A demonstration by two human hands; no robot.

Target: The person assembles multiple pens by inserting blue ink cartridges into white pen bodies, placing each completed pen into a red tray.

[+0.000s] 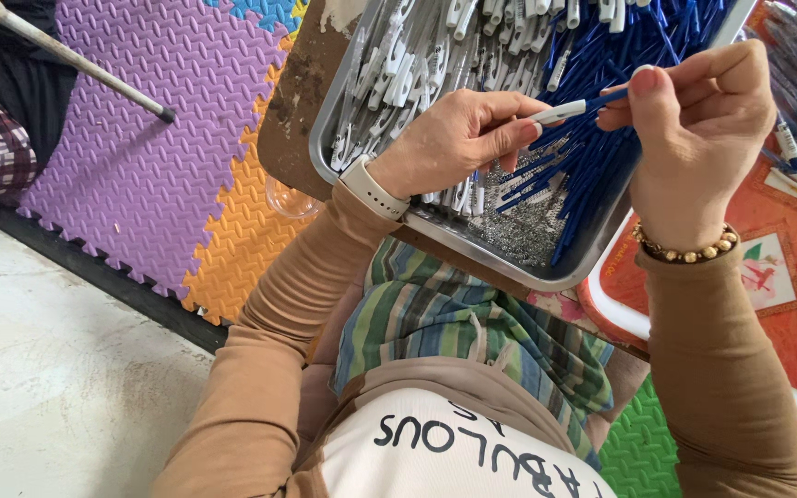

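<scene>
Your left hand (458, 138) is pinching the white end of a pen (583, 106) between thumb and fingertips, while your right hand (703, 120) is closing its fingers narrowly around the blue barrel end, so the two hands are meeting over the tray and holding the one pen level between them; that grip seems chosen to line the two parts up along one axis. The pen is hanging just above the metal tray (509, 263), a shallow rectangular pan with rounded corners and a dull brushed shine, which is resting tilted on your lap against a worn wooden board (302, 92), probably to keep the parts within easy reach. Inside it, slim glossy blue barrels (601, 157) are lying heaped on the right, white plastic clip pieces (398, 74) are piling up on the left, and a drift of tiny metal springs (523, 226) is gathering in the lower corner. A smooth pale watch band (373, 189) is wrapping your left wrist and a string of golden beads (689, 249) your right; beyond lie purple and orange foam mats (168, 138), dimpled and interlocking
</scene>
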